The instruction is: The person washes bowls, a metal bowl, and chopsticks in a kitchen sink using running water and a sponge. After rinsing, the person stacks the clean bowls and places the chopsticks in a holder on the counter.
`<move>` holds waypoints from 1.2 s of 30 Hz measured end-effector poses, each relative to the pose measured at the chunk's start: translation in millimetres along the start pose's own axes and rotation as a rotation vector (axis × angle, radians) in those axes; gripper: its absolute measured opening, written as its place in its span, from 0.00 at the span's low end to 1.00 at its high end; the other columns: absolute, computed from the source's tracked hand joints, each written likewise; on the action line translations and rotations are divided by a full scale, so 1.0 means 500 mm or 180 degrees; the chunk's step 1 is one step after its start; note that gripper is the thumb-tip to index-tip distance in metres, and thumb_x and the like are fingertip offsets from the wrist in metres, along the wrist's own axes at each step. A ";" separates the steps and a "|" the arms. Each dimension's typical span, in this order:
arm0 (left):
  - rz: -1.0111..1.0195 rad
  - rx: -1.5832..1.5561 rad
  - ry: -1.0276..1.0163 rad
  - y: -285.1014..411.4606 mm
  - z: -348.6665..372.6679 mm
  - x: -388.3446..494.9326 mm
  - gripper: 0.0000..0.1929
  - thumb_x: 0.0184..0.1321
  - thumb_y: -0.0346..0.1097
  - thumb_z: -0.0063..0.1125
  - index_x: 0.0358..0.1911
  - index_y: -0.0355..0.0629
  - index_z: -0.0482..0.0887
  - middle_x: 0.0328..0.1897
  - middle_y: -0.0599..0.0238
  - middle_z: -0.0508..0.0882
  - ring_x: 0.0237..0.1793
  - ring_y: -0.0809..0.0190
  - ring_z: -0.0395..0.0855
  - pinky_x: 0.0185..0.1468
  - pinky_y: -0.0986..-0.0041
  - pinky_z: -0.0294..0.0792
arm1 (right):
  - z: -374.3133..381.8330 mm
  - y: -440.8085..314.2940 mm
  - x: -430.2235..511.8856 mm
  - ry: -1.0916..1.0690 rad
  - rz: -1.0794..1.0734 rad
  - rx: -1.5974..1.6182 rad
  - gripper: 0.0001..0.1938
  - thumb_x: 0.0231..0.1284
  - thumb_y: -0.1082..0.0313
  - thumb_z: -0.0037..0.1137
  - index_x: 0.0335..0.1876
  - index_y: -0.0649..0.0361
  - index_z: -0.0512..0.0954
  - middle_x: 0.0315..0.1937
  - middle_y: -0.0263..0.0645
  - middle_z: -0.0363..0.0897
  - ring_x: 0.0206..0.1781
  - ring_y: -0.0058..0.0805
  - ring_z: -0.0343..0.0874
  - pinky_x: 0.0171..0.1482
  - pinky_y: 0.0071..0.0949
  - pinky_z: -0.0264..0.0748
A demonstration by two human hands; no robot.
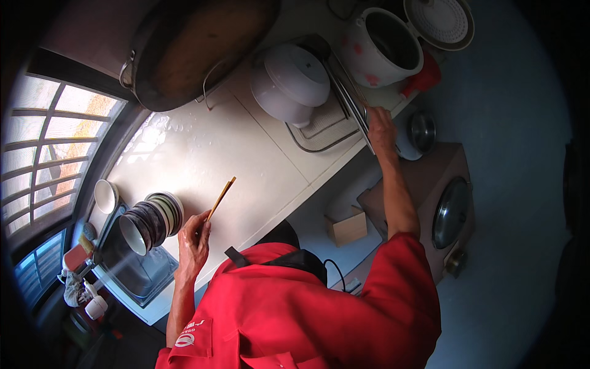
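My left hand [192, 242] grips a few thin wooden chopsticks [222, 197] above the pale tiled counter. Just left of it, a stack of several bowls [154, 219], dark and light, stands by the sink's edge. My right hand [381, 130] is at the counter's front edge, against long metal utensils [352, 110]. Its fingertips are partly hidden, so I cannot tell whether it grasps one. Those utensils lie along the side of a mesh-bottomed rack tray [318, 136]. In the tray, white bowls [295, 80] rest upside down.
A large wok [203, 50] fills the far left. Beyond the tray stands an open rice cooker [389, 44] beside a red object [424, 74]. The sink [138, 276] is at left, with a small bowl [106, 196] behind it. Below right are a cardboard box [346, 227] and a glass lid [451, 212].
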State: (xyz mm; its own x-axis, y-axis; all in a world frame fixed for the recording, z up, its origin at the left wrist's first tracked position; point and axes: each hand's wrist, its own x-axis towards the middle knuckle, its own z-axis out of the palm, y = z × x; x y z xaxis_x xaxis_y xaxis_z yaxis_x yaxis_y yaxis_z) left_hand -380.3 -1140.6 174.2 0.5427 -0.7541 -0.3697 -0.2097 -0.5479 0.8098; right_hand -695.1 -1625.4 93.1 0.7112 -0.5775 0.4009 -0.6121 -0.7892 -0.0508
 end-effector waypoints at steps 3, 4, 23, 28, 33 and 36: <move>0.0056 0.0110 -0.0023 -0.001 -0.008 0.011 0.13 0.75 0.29 0.58 0.58 0.33 0.86 0.29 0.62 0.72 0.29 0.64 0.70 0.35 0.68 0.65 | -0.017 0.002 0.000 -0.0058 -0.0019 -0.0114 0.21 0.59 0.83 0.56 0.58 0.60 0.82 0.47 0.38 0.80 0.51 0.44 0.80 0.51 0.42 0.83; 0.0038 0.0104 -0.0014 -0.002 -0.009 0.014 0.13 0.75 0.29 0.58 0.58 0.33 0.86 0.29 0.62 0.73 0.29 0.64 0.71 0.35 0.69 0.65 | -0.017 0.007 -0.004 -0.0088 -0.0053 -0.0120 0.21 0.58 0.83 0.56 0.57 0.59 0.83 0.47 0.38 0.80 0.51 0.44 0.80 0.52 0.42 0.83; 0.0087 0.0149 0.0457 0.014 0.013 0.198 0.21 0.69 0.23 0.59 0.65 0.40 0.83 0.40 0.53 0.86 0.27 0.61 0.80 0.35 0.68 0.73 | 0.033 -0.222 0.093 -0.0066 0.0866 0.1259 0.12 0.65 0.60 0.70 0.45 0.60 0.85 0.38 0.42 0.83 0.41 0.47 0.84 0.42 0.46 0.80; 0.0663 0.0191 0.0843 0.061 0.038 0.380 0.18 0.67 0.23 0.59 0.60 0.42 0.86 0.40 0.48 0.90 0.30 0.51 0.87 0.37 0.61 0.76 | 0.079 -0.374 0.017 -0.0781 0.0109 0.1039 0.16 0.58 0.62 0.72 0.48 0.60 0.83 0.44 0.41 0.82 0.50 0.45 0.83 0.48 0.45 0.82; 0.1132 0.0564 0.0867 0.102 0.046 0.503 0.17 0.67 0.25 0.55 0.57 0.41 0.88 0.43 0.44 0.89 0.40 0.38 0.88 0.45 0.54 0.78 | 0.121 -0.363 -0.039 -0.0891 0.0321 0.1111 0.13 0.58 0.74 0.64 0.49 0.62 0.82 0.44 0.43 0.82 0.50 0.48 0.83 0.49 0.46 0.82; 0.1143 0.0594 0.0840 0.092 0.048 0.519 0.17 0.67 0.25 0.54 0.57 0.41 0.88 0.42 0.43 0.89 0.41 0.38 0.88 0.45 0.53 0.78 | 0.092 -0.352 -0.070 -0.0829 0.0372 0.1329 0.11 0.58 0.77 0.62 0.47 0.63 0.82 0.42 0.42 0.81 0.48 0.48 0.82 0.48 0.47 0.82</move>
State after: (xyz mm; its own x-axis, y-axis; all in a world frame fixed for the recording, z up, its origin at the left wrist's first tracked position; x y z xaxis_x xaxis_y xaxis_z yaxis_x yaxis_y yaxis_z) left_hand -268.8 -1370.0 104.6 0.5921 -0.8032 0.0660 -0.5508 -0.3435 0.7607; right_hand -596.4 -1475.9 46.0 0.7414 -0.6580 0.1319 -0.5402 -0.7017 -0.4645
